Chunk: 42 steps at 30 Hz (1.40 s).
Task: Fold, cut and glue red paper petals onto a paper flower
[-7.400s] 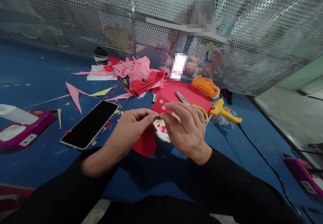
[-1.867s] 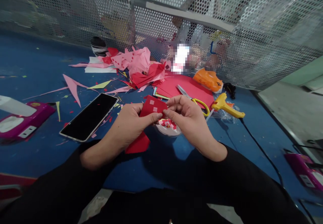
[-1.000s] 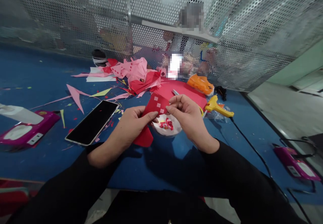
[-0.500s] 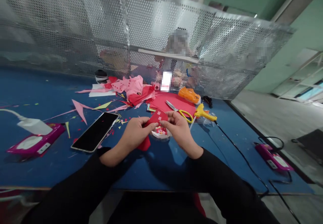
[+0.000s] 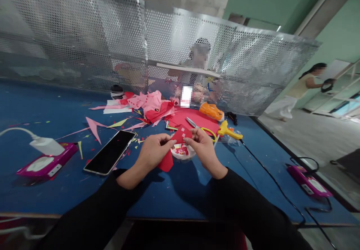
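Both hands hold a small piece of red paper [image 5: 179, 133] marked with pale diamond shapes; I cannot tell whether these are holes or stuck on. My left hand [image 5: 154, 150] pinches its left edge between thumb and fingers. On the right edge, the fingertips of my right hand [image 5: 204, 146] are closed. Just under the paper stands a shallow whitish dish [image 5: 183, 156] with small red and pale bits in it. Another red paper piece [image 5: 166, 163] lies below my left hand, partly covered. Scissors [image 5: 210, 131] with yellow handles and a yellow glue gun [image 5: 230, 133] lie beyond my right hand.
A phone [image 5: 110, 153] and a purple power strip [image 5: 46, 161] lie left; another purple strip [image 5: 309, 182] is right, near the glue gun's cord. Pink paper scraps [image 5: 150, 101], red sheets [image 5: 180, 115] and an orange packet [image 5: 211, 111] sit before a perforated metal screen [image 5: 112, 47]. People are beyond.
The view has shifted slightly, so the table sits lower in it. The red paper is tilted more upright, showing its diamonds and the dish more clearly. A person has appeared at far right.
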Each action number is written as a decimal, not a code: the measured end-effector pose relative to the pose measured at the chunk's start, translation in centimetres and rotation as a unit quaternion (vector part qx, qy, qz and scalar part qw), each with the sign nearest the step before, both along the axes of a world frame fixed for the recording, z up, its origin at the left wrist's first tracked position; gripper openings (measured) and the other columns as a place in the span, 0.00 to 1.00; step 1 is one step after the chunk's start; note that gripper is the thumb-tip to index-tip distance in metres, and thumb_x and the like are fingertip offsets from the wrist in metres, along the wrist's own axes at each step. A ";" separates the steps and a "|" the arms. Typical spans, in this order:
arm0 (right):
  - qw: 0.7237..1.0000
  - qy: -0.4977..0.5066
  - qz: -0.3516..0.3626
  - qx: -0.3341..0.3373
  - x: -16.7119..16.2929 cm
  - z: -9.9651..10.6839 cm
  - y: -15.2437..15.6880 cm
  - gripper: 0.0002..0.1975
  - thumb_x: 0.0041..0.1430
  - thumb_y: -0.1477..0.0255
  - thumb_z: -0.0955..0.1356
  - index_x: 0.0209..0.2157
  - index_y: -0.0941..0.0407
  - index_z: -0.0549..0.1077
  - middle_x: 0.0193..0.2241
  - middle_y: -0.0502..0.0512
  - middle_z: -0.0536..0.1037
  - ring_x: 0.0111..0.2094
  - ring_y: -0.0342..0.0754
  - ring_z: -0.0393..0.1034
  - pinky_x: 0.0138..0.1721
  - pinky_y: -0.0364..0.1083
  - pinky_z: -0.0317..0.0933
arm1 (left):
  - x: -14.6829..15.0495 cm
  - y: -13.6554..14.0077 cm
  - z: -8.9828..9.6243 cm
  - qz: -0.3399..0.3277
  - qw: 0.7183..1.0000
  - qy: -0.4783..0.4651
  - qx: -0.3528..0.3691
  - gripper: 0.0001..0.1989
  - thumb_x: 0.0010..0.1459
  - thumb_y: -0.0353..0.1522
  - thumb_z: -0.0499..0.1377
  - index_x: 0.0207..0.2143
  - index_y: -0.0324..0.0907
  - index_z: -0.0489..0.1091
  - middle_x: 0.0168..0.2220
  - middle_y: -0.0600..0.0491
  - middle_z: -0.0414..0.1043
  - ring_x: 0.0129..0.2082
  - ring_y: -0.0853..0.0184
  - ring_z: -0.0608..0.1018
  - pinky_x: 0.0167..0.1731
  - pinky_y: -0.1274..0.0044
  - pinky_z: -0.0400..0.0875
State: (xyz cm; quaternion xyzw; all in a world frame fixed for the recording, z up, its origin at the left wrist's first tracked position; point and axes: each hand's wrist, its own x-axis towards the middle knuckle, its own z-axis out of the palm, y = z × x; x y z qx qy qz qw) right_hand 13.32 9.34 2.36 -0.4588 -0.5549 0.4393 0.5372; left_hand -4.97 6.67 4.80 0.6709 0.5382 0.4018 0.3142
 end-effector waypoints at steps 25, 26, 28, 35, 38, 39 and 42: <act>0.999 -0.002 0.017 0.027 0.4 0.5 -0.7 0.17 0.49 0.60 0.74 0.36 0.54 0.70 0.23 0.45 0.73 0.25 0.44 0.68 0.28 0.45 0.61 | 0.1 0.2 0.3 0.015 1.000 0.006 0.018 0.13 0.54 0.41 0.59 0.25 0.43 0.75 0.23 0.55 0.75 0.25 0.67 0.73 0.30 0.75 0.64; 0.999 -0.003 0.019 0.031 0.4 0.4 -0.7 0.16 0.50 0.60 0.74 0.36 0.54 0.70 0.23 0.45 0.73 0.25 0.44 0.68 0.29 0.45 0.61 | 0.1 0.1 0.3 0.017 1.000 0.004 0.020 0.12 0.54 0.41 0.60 0.25 0.43 0.75 0.22 0.55 0.75 0.24 0.67 0.72 0.30 0.75 0.64; 0.999 -0.011 0.016 0.038 0.4 0.3 -0.7 0.16 0.50 0.61 0.74 0.36 0.54 0.70 0.24 0.45 0.73 0.26 0.44 0.68 0.29 0.45 0.61 | 0.1 0.1 0.4 0.021 1.000 0.004 0.021 0.12 0.54 0.41 0.60 0.25 0.43 0.75 0.22 0.56 0.74 0.24 0.67 0.72 0.30 0.74 0.65; 1.000 -0.006 0.001 0.010 0.2 0.2 -0.6 0.18 0.50 0.61 0.74 0.39 0.55 0.70 0.22 0.45 0.73 0.24 0.44 0.68 0.29 0.46 0.61 | 0.0 0.1 0.2 0.012 1.000 -0.005 0.023 0.11 0.56 0.40 0.60 0.27 0.43 0.76 0.24 0.54 0.76 0.26 0.65 0.74 0.31 0.73 0.64; 1.000 -0.003 0.002 0.013 0.2 0.2 -0.5 0.18 0.49 0.61 0.74 0.39 0.55 0.70 0.21 0.45 0.73 0.24 0.45 0.69 0.30 0.46 0.62 | 0.1 0.1 0.2 0.017 0.999 -0.003 0.027 0.12 0.55 0.40 0.60 0.26 0.43 0.75 0.23 0.55 0.75 0.25 0.66 0.73 0.30 0.74 0.64; 1.000 -0.007 0.001 0.016 0.2 0.2 -0.5 0.18 0.49 0.61 0.74 0.39 0.55 0.70 0.21 0.45 0.74 0.24 0.45 0.69 0.29 0.45 0.62 | 0.1 0.1 0.2 0.020 0.999 -0.002 0.029 0.12 0.55 0.40 0.60 0.25 0.43 0.75 0.23 0.55 0.76 0.25 0.66 0.73 0.30 0.74 0.64; 1.000 -0.014 -0.001 0.021 0.4 0.2 -0.5 0.18 0.50 0.61 0.74 0.39 0.55 0.70 0.22 0.45 0.74 0.23 0.44 0.69 0.28 0.44 0.60 | 0.1 0.3 0.2 0.023 0.999 0.003 0.028 0.12 0.54 0.41 0.60 0.26 0.43 0.75 0.23 0.54 0.76 0.26 0.66 0.74 0.31 0.74 0.65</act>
